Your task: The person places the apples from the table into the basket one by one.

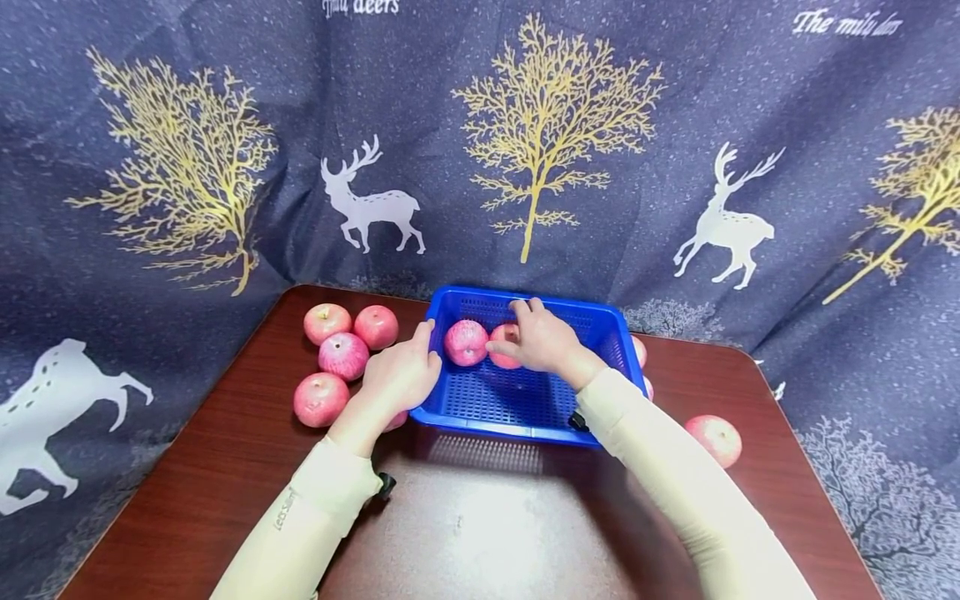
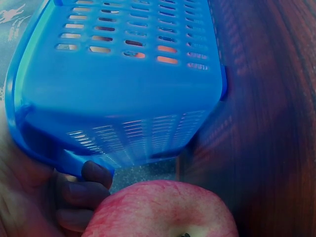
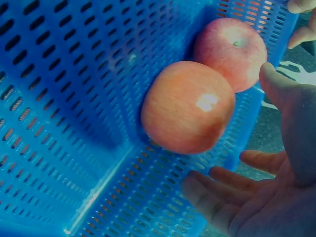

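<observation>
A blue perforated basket (image 1: 517,402) stands at the middle of the table. My left hand (image 1: 403,373) grips its left rim, thumb on top and fingers (image 2: 83,191) curled under the edge (image 2: 74,163). An apple (image 2: 163,210) lies just below that hand. Inside the basket sit two red apples, side by side at the far left corner (image 1: 466,342) (image 1: 504,343). My right hand (image 1: 538,337) is inside the basket beside the nearer apple (image 3: 187,106), fingers (image 3: 217,190) spread and straight, not closed round it. The other apple (image 3: 231,52) lies against the wall.
Several loose apples lie left of the basket (image 1: 343,356) (image 1: 320,398), one at the right (image 1: 714,437), and others partly hidden behind the basket's right side (image 1: 639,350). The dark wooden table (image 1: 480,525) is backed by a blue curtain (image 1: 540,167).
</observation>
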Demonstrator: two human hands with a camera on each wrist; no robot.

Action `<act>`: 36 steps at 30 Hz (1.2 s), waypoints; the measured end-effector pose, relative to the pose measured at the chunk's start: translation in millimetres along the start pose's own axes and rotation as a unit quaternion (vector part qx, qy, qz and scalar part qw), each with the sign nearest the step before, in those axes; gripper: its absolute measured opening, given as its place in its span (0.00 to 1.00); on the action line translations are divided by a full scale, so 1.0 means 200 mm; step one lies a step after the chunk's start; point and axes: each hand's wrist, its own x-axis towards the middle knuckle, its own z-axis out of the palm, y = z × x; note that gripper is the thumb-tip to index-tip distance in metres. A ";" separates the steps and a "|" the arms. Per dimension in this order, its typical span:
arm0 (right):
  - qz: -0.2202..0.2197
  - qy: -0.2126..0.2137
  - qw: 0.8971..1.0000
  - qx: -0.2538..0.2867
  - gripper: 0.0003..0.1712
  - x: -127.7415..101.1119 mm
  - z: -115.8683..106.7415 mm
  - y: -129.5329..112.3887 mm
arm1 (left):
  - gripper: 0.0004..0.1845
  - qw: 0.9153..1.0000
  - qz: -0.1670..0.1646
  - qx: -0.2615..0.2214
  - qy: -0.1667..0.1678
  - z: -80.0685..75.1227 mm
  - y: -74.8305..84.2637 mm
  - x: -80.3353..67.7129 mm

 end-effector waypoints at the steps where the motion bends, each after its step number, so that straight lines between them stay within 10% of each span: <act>1: -0.001 0.003 1.000 0.000 0.54 0.00 -0.01 0.00 | 0.35 1.000 0.000 0.000 0.000 0.00 0.00 0.00; 36: 0.070 0.095 0.989 0.091 0.49 -0.28 -0.42 0.19 | 0.35 1.000 0.006 -0.008 0.001 0.00 -0.01 0.01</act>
